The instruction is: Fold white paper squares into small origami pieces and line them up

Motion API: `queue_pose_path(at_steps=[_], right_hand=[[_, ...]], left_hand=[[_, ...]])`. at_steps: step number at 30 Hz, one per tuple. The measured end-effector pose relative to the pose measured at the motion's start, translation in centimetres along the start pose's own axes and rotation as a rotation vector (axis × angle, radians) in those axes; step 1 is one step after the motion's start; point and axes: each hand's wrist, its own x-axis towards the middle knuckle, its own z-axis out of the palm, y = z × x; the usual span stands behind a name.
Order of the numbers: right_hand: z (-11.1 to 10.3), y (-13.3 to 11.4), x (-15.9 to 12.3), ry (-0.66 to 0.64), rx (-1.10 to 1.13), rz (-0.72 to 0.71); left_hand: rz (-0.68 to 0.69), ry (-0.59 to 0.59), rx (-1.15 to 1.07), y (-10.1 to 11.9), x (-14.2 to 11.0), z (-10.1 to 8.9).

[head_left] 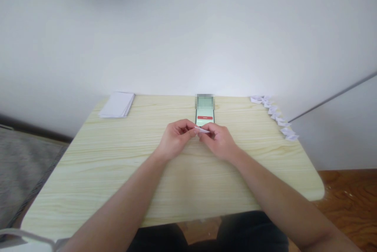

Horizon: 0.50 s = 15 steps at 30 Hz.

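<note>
Between my two hands, over the middle of the table, is a small folded piece of white paper (202,129). My left hand (177,137) pinches its left end between thumb and fingers. From the other side my right hand (218,140) grips it, thumb below and fingers above. The fingertips of both hands almost meet and cover part of the paper, so its exact folded shape is hard to make out. Just beyond the fingers lies a phone (205,113) with a lit screen and a red bar on it; its upper part is blurred.
A stack of white paper sheets (117,105) lies at the table's far left. Along the far right edge runs a row of several small folded white paper pieces (277,116). The pale wooden table (112,173) meets a white wall (188,39) at the back.
</note>
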Motion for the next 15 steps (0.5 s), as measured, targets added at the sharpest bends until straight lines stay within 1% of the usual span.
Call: queue_pose_path(at_steps=[4, 10, 15], right_hand=[[0.07, -0.04, -0.07, 0.009, 0.06, 0.013], [0.04, -0.12, -0.21, 0.038, 0.242, 0.019], [-0.02, -0.1, -0.16, 0.092, 0.294, 0.02]], left_hand=[[0.006, 0.019, 0.015, 0.12, 0.07, -0.06], [0.035, 0.02, 0.049, 0.65, 0.07, -0.15], [0.082, 0.031, 0.155, 0.81, -0.08, -0.2]])
